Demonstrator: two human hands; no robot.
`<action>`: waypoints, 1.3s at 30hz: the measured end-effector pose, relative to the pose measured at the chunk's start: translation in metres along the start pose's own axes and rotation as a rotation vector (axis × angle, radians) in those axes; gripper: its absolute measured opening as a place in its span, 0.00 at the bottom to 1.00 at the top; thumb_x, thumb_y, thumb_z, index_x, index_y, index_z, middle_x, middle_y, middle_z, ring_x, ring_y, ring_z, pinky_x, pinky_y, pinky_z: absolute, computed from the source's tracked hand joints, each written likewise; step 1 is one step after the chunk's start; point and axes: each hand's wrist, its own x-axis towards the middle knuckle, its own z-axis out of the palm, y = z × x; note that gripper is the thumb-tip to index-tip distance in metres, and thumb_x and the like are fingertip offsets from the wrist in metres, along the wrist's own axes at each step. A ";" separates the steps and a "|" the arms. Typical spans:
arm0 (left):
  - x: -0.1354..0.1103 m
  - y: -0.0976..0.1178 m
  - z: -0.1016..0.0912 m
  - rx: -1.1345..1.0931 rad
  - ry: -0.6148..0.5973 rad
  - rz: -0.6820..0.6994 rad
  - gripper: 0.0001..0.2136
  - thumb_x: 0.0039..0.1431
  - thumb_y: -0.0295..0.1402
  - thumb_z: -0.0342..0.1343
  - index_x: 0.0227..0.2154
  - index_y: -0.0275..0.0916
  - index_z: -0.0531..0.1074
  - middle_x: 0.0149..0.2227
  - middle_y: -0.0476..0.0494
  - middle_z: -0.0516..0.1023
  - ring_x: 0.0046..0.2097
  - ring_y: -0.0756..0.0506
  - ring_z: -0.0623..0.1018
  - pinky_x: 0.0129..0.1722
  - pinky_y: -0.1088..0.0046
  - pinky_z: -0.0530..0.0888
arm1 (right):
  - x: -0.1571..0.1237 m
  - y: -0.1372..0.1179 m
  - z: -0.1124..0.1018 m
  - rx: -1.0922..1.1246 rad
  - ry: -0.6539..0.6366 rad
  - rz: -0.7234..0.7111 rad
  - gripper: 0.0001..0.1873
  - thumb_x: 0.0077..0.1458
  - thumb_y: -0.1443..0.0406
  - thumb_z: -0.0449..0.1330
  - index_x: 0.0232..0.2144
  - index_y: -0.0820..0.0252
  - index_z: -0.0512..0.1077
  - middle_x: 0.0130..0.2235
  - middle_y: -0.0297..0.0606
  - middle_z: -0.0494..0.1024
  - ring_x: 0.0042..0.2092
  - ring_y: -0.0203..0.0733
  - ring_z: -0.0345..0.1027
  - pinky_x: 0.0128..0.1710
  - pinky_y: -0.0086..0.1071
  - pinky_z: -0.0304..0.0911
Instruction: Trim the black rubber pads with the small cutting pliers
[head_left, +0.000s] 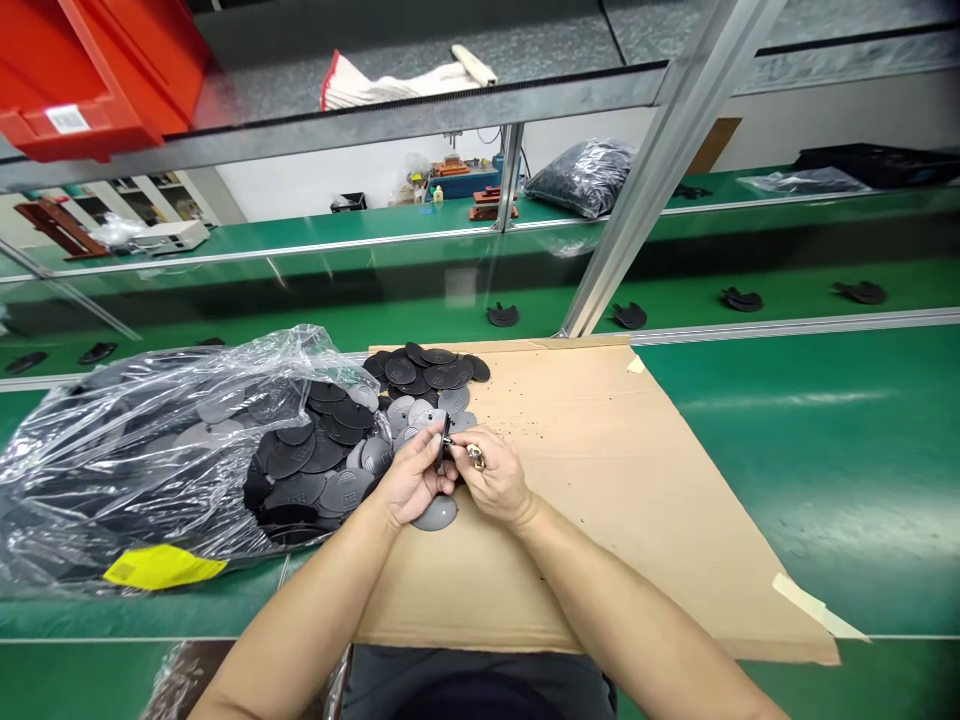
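Left hand (414,478) is pinching thin black plastic disc (444,438) near brown cardboard sheet (622,490), left edge; right hand (501,482) is gripping brass-coloured metal tool (476,457). Disc seeming light, stiff; rim-hold suiting.

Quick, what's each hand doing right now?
Left hand: closed, pinching a dark piece seen edge-on.
Right hand: closed around a small tool with a brass-coloured end.

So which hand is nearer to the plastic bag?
The left hand. It is beside the open right end of the bag; the right hand is farther right, above the cardboard.
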 end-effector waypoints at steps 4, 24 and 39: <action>0.001 0.000 -0.005 -0.076 -0.034 -0.083 0.21 0.49 0.43 0.64 0.42 0.36 0.70 0.29 0.46 0.73 0.26 0.51 0.74 0.17 0.80 0.68 | 0.002 -0.001 0.000 -0.020 -0.047 -0.019 0.06 0.61 0.64 0.54 0.38 0.56 0.71 0.35 0.40 0.75 0.37 0.42 0.70 0.39 0.38 0.69; 0.004 0.001 -0.009 -0.151 -0.028 -0.240 0.17 0.56 0.47 0.56 0.31 0.34 0.72 0.29 0.43 0.73 0.27 0.51 0.73 0.19 0.79 0.65 | 0.004 -0.002 0.002 0.062 -0.068 0.053 0.05 0.60 0.65 0.56 0.38 0.56 0.72 0.35 0.39 0.76 0.36 0.39 0.71 0.39 0.34 0.69; 0.005 0.001 -0.009 -0.153 -0.121 -0.275 0.20 0.56 0.49 0.55 0.35 0.33 0.73 0.28 0.42 0.75 0.28 0.47 0.76 0.20 0.76 0.70 | 0.000 0.005 0.006 0.144 -0.067 0.159 0.07 0.59 0.63 0.56 0.37 0.57 0.72 0.35 0.39 0.75 0.38 0.40 0.72 0.37 0.32 0.69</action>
